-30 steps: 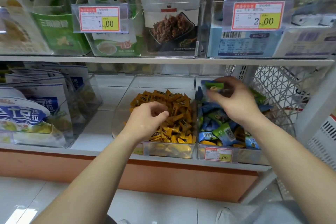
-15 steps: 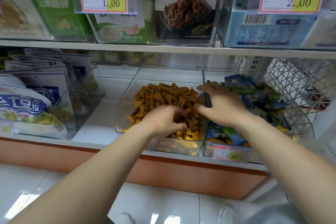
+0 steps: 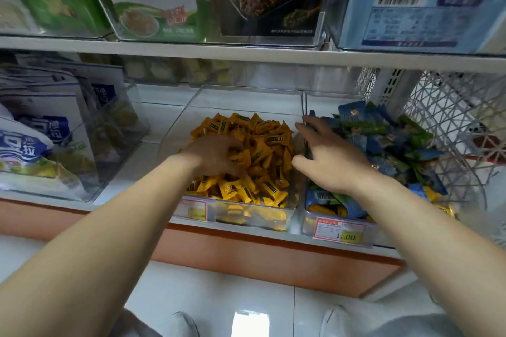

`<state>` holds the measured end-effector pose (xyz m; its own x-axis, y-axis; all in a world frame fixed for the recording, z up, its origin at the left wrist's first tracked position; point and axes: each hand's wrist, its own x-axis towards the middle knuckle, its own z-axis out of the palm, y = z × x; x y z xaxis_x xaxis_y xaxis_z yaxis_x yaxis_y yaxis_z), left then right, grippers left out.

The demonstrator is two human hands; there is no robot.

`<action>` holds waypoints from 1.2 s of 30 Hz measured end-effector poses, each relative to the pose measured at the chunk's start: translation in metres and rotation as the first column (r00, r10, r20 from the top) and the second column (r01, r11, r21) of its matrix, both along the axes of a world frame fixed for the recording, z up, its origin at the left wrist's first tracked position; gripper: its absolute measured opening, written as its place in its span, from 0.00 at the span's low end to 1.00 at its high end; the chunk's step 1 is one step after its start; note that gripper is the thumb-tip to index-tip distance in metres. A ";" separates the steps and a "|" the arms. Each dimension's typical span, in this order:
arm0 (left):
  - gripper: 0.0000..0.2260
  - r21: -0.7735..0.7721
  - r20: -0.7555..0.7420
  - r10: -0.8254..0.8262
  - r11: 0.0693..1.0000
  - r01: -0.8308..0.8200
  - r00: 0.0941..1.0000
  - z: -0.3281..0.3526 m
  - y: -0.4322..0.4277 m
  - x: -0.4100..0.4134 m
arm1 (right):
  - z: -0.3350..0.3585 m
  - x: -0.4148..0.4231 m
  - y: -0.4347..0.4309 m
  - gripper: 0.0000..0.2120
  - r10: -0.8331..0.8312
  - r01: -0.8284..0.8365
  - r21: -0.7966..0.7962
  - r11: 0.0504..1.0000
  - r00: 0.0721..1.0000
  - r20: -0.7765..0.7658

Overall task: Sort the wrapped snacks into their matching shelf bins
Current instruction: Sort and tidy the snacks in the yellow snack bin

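Left hand is lying on the yellow snacks in the middle bin; the hand is blurred, so its grip cannot be told. Right hand, fingers spread and released, is reaching over the near-left edge of the right bin, which is holding blue and green snacks.

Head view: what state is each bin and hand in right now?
Yellow snack bin, open-topped, heaped with yellow wrapped snacks.
Mixed snack bin, open-topped, piled with blue, green and some yellow wrappers.
Left hand, fingers down in the yellow pile, blurred; hold unclear.
Right hand, fingers spread, over the wall between the bins.
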<state>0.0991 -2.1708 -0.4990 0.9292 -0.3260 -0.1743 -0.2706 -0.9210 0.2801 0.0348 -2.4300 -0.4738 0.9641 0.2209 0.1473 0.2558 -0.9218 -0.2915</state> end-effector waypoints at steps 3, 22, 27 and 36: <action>0.25 -0.172 0.059 0.082 0.983 -0.071 0.995 0.001 0.010 0.002 | 0.000 0.000 -0.001 0.39 -0.002 0.002 -0.019 1.000 1.000 0.012; 0.17 -0.072 0.270 -0.164 0.979 0.190 0.949 0.012 -0.026 -0.036 | 0.001 0.001 -0.001 0.37 0.009 -0.008 -0.018 1.000 1.000 0.014; 0.18 0.073 0.007 -0.044 0.996 0.043 0.999 0.008 -0.034 -0.031 | 0.001 0.001 -0.002 0.36 0.015 -0.015 -0.008 1.000 1.000 0.014; 0.45 -0.122 -0.304 -0.003 0.992 -0.036 0.953 0.003 -0.043 -0.020 | 0.000 0.001 -0.003 0.36 0.023 -0.023 0.001 1.000 1.000 0.016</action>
<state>0.0796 -2.2140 -0.4958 0.8444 -0.3479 -0.4074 -0.1396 -0.8771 0.4596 0.0357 -2.4326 -0.4734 0.9564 0.2424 0.1631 0.2812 -0.9153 -0.2884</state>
